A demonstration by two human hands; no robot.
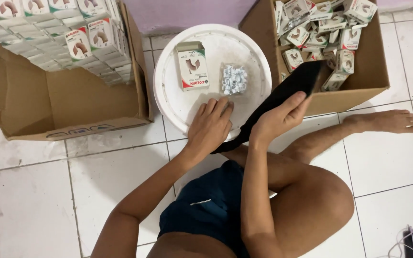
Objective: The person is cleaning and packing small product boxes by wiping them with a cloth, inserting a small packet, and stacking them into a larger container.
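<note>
Fingers of the right hand [283, 117] curl closed around a black strip [288, 91], dark and flat, running from near the lap up over the edge of the right carton [359, 91]. It looks light, limp and cloth-like; best held mid-length, as now. Left hand [211, 126] lies flat and open on the round white tray [168, 76], holding nothing. Just ahead: a bag of small white clips [234, 79], soft and slippery, and a small white box [191, 66], light card. Tiled floor [383, 162] underneath.

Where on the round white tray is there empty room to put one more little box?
The white tray is bare along its far rim, behind the small box and clip bag. The near edge is crowded by the left hand and the right hand holding a black cloth.
</note>
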